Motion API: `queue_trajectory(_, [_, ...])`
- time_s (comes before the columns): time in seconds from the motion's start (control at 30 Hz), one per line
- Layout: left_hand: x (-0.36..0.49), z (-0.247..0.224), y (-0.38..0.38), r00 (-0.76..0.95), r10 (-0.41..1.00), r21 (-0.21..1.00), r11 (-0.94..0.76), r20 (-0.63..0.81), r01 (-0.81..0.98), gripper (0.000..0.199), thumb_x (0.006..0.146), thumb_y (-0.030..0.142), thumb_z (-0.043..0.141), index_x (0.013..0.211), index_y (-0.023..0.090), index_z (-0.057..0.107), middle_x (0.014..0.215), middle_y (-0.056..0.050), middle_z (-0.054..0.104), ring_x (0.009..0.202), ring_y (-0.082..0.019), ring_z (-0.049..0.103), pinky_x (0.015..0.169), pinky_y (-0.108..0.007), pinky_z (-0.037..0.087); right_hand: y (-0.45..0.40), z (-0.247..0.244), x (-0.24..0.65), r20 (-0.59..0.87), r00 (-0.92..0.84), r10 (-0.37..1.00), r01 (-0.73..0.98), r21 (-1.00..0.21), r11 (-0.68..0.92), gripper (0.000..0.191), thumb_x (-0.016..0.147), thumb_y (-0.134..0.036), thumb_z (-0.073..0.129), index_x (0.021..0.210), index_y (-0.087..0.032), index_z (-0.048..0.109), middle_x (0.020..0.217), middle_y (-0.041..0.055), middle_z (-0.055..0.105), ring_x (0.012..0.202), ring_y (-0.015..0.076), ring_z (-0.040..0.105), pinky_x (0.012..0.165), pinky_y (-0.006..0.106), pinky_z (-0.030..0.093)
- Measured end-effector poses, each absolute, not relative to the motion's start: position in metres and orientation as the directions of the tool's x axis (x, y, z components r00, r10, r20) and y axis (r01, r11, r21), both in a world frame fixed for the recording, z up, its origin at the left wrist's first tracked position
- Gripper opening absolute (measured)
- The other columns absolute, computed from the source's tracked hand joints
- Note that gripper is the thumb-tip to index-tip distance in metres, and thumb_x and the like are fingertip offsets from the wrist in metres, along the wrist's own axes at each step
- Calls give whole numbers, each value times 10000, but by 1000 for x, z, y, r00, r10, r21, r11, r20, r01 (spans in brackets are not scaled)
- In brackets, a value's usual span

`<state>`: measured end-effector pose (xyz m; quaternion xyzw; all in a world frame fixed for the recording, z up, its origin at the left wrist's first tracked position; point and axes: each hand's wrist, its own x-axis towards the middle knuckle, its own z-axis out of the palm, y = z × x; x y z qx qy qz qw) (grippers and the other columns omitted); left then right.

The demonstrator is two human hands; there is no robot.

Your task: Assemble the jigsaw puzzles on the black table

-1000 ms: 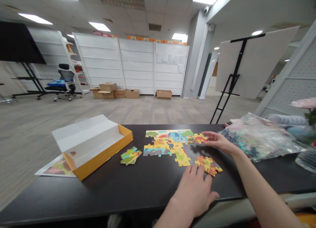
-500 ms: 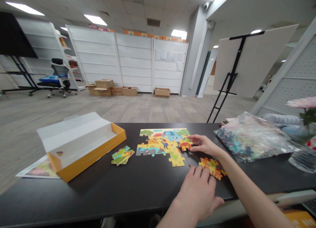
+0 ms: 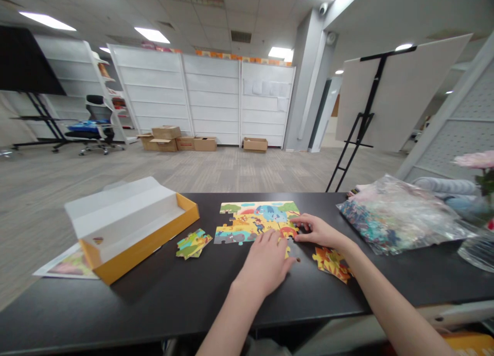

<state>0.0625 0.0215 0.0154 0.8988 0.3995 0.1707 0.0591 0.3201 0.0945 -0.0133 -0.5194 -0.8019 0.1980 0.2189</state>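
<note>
Jigsaw puzzle [image 3: 254, 217] partly joined, gaps along its lower edge, loose pieces [image 3: 193, 244] at its nine o'clock, more [image 3: 332, 263] at four; left hand [image 3: 264, 263] and right hand [image 3: 318, 231] half-curled on it, any hold unclear.

Yellow-rimmed white box [image 3: 142, 252], multicoloured animal jigsaw puzzle [image 3: 254, 214], black tabletop [image 3: 162, 307]

A bright jigsaw puzzle [image 3: 250, 222] lies flat, only part done, with blue elephants and green trees on it. Its edge is bumpy and has gaps. The right hand [image 3: 320, 231] is at its right side, with fingers on a red and yellow piece [image 3: 288, 232]. The left hand [image 3: 264, 263] rests on its bottom edge. A heap of orange and yellow pieces [image 3: 332, 263] lies under the right hand. A small stack of green and yellow pieces [image 3: 193, 244] lies well left of the left hand.
</note>
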Motion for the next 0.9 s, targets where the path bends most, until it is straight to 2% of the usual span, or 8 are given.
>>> queue_trajectory(0.13, [55, 8, 36, 579, 792, 231, -611, 196, 757, 485, 978, 462, 504, 1320, 123, 562, 1356, -162, 597, 1318, -319, 484, 1112, -474, 383, 92, -11, 319, 120, -363, 924, 750, -550, 366, 660, 710, -565, 796, 1250, -203, 689, 943, 49, 618, 731, 166, 510, 675, 290, 440])
queue_trajectory(0.27, [60, 1, 40, 586, 782, 232, -623, 214, 747, 520, 985, 502, 463, 1358, 148, 541, 1386, -131, 590, 1319, -313, 470, 1124, -482, 361, 90, -9, 317, 128, -365, 922, 737, -565, 370, 626, 740, -562, 772, 1244, -202, 687, 947, 48, 625, 701, 152, 494, 658, 282, 437])
queue_trajectory(0.5, [69, -9, 42, 579, 790, 232, -613, 201, 756, 642, 984, 606, 350, 1464, 190, 449, 1535, -97, 465, 1396, -351, 374, 1146, -561, 290, 86, -6, 311, 178, -405, 897, 758, -483, 439, 499, 858, -572, 655, 1184, -203, 732, 818, 41, 590, 677, 160, 507, 694, 302, 454])
queue_trajectory(0.67, [73, -3, 39, 563, 806, 240, -592, 186, 769, 613, 971, 607, 385, 1390, 181, 525, 1456, -117, 538, 1366, -361, 402, 1131, -551, 305, 85, -3, 309, 179, -425, 887, 757, -467, 457, 473, 860, -540, 669, 1189, -205, 728, 777, 33, 591, 702, 172, 523, 733, 313, 462])
queue_trajectory(0.9, [75, 2, 37, 567, 788, 226, -613, 238, 757, 592, 938, 616, 474, 1291, 151, 575, 1344, -142, 580, 1264, -340, 473, 1090, -503, 352, 86, -6, 309, 184, -418, 890, 765, -457, 453, 474, 865, -527, 659, 1203, -199, 704, 870, 54, 639, 683, 155, 522, 679, 289, 453])
